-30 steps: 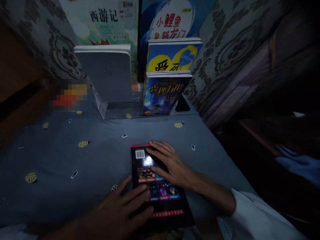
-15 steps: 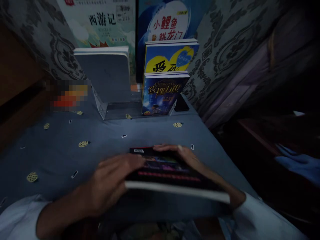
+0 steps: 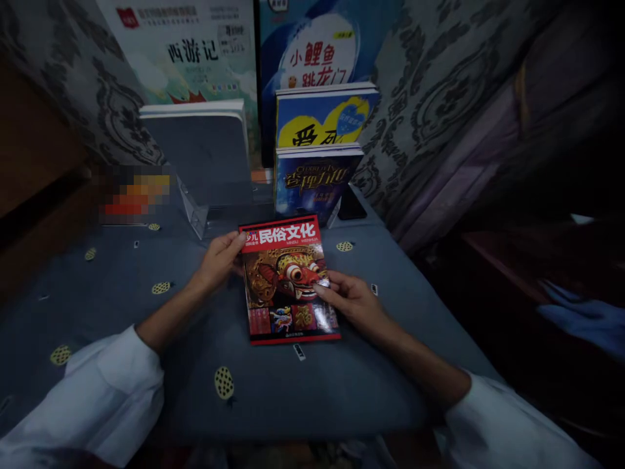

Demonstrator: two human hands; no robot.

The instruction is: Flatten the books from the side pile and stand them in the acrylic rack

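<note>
Between my hands a red and black book (image 3: 286, 280) with a painted mask on its cover faces up toward me, its top edge tilted up. My left hand (image 3: 222, 257) grips its upper left edge, thumb on the cover. At its right edge my right hand (image 3: 354, 299) pinches it with the thumb on the front; the fingers behind are partly hidden. Just beyond the book, a clear stand (image 3: 198, 218) holds a grey-backed book or notebook (image 3: 205, 150) on the left and a dark blue book (image 3: 312, 179) on the right.
Behind these stand a yellow and blue book (image 3: 327, 117), a pale green book (image 3: 209, 65) and a blue book (image 3: 312, 52) against the patterned wall covering. A dark phone-like object (image 3: 352, 205) lies right of the stand. The grey tablecloth (image 3: 161, 345) ends at a right edge.
The book has been turned from its dark back cover to its red front cover. Both hands have moved with it, farther from me and toward the stand.
</note>
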